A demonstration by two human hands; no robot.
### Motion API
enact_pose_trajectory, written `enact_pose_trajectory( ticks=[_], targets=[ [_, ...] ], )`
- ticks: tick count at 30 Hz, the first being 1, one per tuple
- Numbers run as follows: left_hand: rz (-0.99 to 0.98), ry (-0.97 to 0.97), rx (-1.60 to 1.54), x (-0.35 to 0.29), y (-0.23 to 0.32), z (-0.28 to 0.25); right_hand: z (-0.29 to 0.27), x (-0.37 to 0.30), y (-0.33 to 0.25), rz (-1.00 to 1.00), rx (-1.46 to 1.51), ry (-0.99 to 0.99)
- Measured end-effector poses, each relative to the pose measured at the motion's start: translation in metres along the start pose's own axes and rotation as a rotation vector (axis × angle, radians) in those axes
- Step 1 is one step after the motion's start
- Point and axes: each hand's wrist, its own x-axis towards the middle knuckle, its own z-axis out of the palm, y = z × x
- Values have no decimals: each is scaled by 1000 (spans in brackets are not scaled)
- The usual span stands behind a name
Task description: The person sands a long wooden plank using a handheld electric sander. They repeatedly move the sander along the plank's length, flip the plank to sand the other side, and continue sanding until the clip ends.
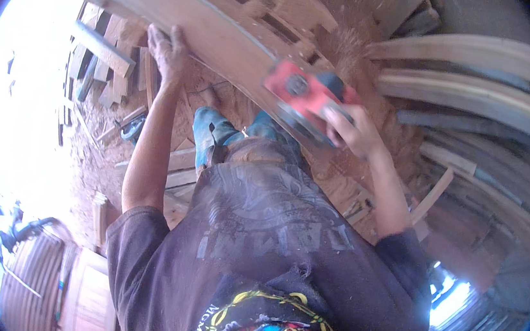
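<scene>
A long wooden board (pixel 205 29) slants across the upper part of the view, from the upper left toward the centre. My left hand (pixel 168 55) rests at the board's near edge, its fingers apart. My right hand (pixel 354 131) is wrapped round the handle of a red electric hand planer (pixel 298 91). Blurred by motion, the planer sits at the right end of the board, tilted in the view. The board's end under it is hidden.
Stacked planks (pixel 473 90) curve along the right side. Wood offcuts (pixel 106 52) lie in a heap at the left. Behind the board are slotted timbers (pixel 274 21). Sawdust (pixel 389 123) covers the ground. My blue-covered feet (pixel 207 130) stand just below the board.
</scene>
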Motion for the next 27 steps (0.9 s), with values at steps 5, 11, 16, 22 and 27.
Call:
enact_pose_trajectory(
  ticks=[5,11,16,22,27],
  targets=[
    [-2,-11,-54,-4,5,7,-21,-133,93,180,-17,201],
    [99,-11,15,-4,1,-1,-18,-123,76,155,23,241],
    [78,-48,23,-11,11,2,-12,-90,29,128,-64,261],
    [72,31,63,-24,2,5,0,-16,0,45,-84,196],
    [82,27,95,-25,9,5,10,53,-54,83,-153,130]
  ],
)
